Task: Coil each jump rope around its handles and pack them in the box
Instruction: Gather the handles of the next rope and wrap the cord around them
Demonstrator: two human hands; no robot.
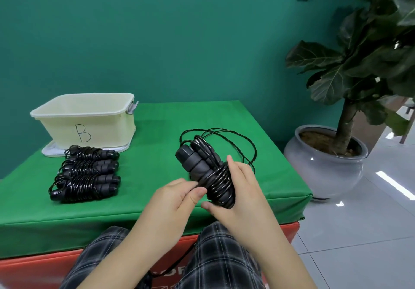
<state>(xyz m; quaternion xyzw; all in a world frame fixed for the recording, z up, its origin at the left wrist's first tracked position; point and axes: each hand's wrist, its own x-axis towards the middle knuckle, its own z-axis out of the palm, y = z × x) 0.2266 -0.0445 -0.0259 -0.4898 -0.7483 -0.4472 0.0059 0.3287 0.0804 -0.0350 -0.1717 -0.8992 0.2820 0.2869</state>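
A single wide-angle view looks from the person's head, forward and down. It sits close over the hands, the left hand (pixel 177 196) and right hand (pixel 238 187) filling the lower centre, with checked trouser legs (pixel 224 255) at the bottom edge. The green-covered bench (pixel 157 217) runs away from the camera toward the teal wall (pixel 157 41), its far left carrying the box (pixel 89 120). The right margin takes in a potted plant (pixel 350 86) and tiled floor (pixel 359 232). Straight lines bow toward the edges.
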